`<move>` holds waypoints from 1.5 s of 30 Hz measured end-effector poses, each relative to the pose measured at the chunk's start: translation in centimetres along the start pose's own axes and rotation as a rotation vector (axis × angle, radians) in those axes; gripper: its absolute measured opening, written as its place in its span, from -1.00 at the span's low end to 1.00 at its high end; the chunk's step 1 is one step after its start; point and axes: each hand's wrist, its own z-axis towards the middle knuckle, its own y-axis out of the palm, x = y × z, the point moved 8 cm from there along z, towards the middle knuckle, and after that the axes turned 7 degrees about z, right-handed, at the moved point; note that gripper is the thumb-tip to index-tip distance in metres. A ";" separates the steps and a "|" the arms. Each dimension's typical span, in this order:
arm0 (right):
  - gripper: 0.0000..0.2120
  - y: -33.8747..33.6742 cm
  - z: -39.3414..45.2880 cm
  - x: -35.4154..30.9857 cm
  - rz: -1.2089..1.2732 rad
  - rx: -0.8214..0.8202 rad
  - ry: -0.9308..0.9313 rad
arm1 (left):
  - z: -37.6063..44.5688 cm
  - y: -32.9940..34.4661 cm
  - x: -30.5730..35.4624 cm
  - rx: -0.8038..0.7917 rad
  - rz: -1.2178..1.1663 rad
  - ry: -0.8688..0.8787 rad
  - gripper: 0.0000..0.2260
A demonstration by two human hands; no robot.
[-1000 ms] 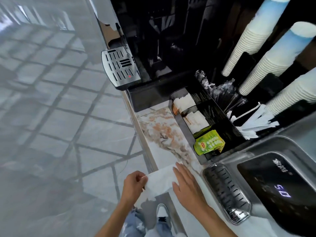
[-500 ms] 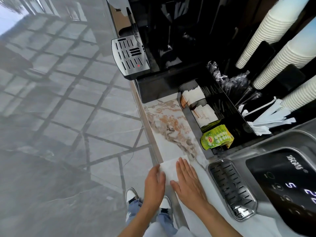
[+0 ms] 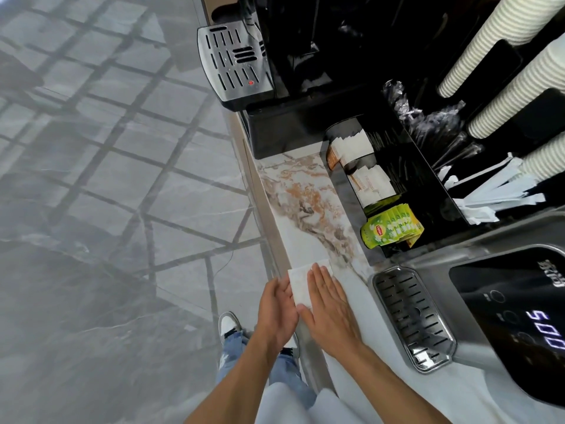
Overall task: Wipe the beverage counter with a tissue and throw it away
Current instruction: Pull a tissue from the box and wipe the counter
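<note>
A folded white tissue [image 3: 301, 283] lies flat on the marble beverage counter [image 3: 305, 203], close to its front edge. My right hand [image 3: 328, 304] rests palm down on the tissue's right part, fingers straight and together. My left hand [image 3: 276, 307] lies at the tissue's left edge by the counter's rim, fingers extended and touching the paper. Only a strip of tissue shows between the two hands.
A black organiser [image 3: 376, 191] with sugar sachets and green tea bags [image 3: 391, 229] lines the counter's back. A water dispenser with a drip tray [image 3: 411, 319] stands to the right. A coffee machine tray [image 3: 234, 61] juts out at the far end. Paper cup stacks [image 3: 495, 38] hang at the upper right.
The tissue went from hanging over the counter's edge to lying folded and smaller on the counter. My left hand moved in beside my right hand.
</note>
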 end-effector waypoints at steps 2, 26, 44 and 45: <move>-0.29 0.5 0.0 -0.5 -0.005 -0.015 -0.011 | 0.0 0.1 0.1 -0.039 0.024 -0.012 -0.53; -0.36 2.0 0.3 -2.7 0.054 -0.053 -0.049 | 0.8 -2.0 -1.5 -0.051 -0.251 -0.132 -0.58; -0.55 1.3 2.6 -6.0 0.042 -0.028 -0.260 | 1.6 -2.7 -1.7 -0.102 -0.448 -0.126 -0.59; -0.55 1.3 2.7 -6.2 0.041 -0.028 -0.265 | 1.6 -2.6 -1.7 -0.121 -0.475 -0.124 -0.58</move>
